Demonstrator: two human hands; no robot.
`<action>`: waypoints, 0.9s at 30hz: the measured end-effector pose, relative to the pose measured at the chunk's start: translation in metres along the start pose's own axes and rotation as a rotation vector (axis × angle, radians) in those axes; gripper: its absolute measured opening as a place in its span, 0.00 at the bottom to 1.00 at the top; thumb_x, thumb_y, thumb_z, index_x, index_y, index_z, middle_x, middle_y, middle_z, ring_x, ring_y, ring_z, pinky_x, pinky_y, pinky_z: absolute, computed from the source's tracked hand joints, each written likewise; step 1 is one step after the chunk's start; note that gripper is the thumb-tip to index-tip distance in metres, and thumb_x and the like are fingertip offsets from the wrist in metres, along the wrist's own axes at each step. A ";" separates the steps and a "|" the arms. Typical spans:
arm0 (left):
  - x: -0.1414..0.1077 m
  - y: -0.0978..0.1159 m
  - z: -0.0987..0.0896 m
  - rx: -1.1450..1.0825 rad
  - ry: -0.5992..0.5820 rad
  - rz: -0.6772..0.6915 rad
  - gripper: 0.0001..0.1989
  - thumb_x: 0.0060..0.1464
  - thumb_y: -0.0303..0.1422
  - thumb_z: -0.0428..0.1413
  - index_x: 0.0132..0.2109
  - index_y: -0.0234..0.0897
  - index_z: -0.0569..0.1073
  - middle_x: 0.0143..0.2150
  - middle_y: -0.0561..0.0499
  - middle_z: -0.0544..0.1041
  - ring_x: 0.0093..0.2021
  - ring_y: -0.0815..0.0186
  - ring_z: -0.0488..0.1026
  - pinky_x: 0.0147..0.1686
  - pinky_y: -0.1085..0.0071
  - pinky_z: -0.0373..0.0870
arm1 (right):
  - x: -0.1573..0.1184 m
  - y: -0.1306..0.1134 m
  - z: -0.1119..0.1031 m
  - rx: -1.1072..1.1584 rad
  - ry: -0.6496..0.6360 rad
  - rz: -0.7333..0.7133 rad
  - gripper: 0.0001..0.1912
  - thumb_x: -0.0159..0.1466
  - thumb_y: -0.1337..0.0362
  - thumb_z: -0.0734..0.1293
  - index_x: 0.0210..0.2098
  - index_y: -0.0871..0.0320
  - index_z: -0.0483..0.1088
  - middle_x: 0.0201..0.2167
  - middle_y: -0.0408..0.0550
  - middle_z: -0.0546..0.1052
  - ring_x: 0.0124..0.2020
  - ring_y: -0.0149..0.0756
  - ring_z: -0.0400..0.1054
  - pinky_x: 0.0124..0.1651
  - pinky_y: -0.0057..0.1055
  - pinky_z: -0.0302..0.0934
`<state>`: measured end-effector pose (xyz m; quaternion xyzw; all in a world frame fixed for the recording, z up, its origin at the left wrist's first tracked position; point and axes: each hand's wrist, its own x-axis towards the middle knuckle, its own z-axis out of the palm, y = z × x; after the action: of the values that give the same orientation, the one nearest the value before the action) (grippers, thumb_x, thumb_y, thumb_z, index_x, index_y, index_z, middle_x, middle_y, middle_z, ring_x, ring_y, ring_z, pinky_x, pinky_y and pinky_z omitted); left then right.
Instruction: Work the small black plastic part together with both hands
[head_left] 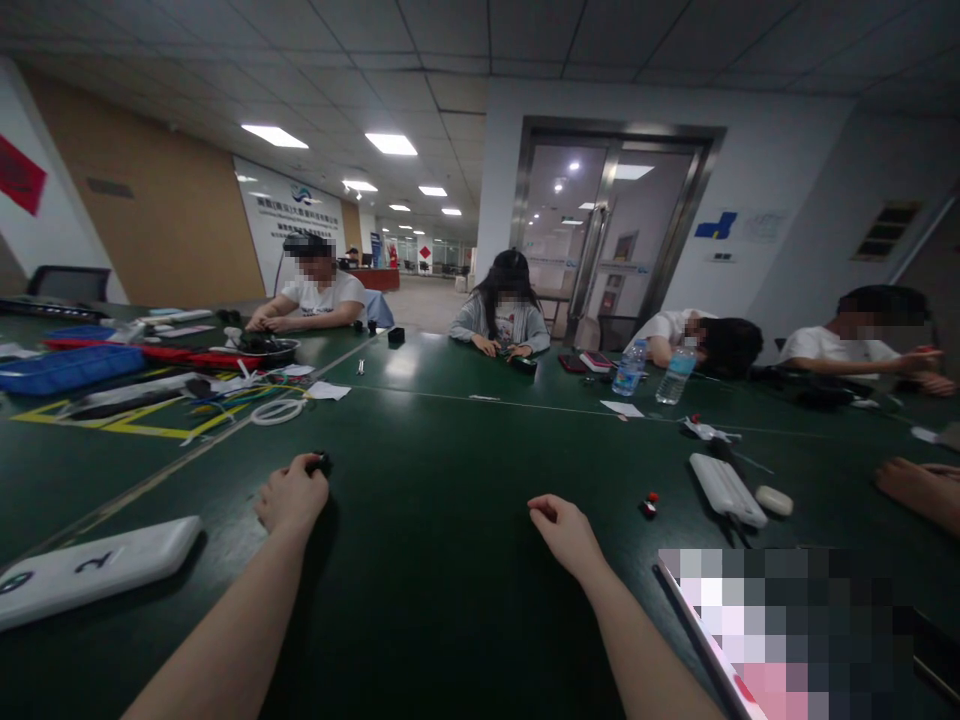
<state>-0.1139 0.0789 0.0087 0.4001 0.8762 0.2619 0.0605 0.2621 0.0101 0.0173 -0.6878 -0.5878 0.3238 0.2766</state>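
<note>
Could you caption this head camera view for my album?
Left hand pinches a small black object at a green table.

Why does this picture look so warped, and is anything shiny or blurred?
In the head view, the ceiling bows and the left arm looks stretched; the ceiling lights leave pale glare on the far green table; a pixelated patch covers the lower right.

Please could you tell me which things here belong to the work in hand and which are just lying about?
In use: left hand holding a small black part; right hand; red-tipped part.

Lying about: white casing; white oval piece; white box; water bottle.
</note>
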 end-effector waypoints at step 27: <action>0.000 0.001 -0.001 0.025 -0.008 0.001 0.21 0.54 0.40 0.45 0.53 0.47 0.69 0.52 0.39 0.69 0.52 0.48 0.66 0.48 0.53 0.63 | 0.000 0.000 0.000 0.006 0.003 -0.001 0.14 0.60 0.66 0.62 0.45 0.56 0.71 0.47 0.47 0.74 0.49 0.38 0.68 0.49 0.33 0.63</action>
<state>-0.1132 0.0788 0.0098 0.4024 0.8789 0.2493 0.0588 0.2620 0.0097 0.0175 -0.6873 -0.5868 0.3244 0.2794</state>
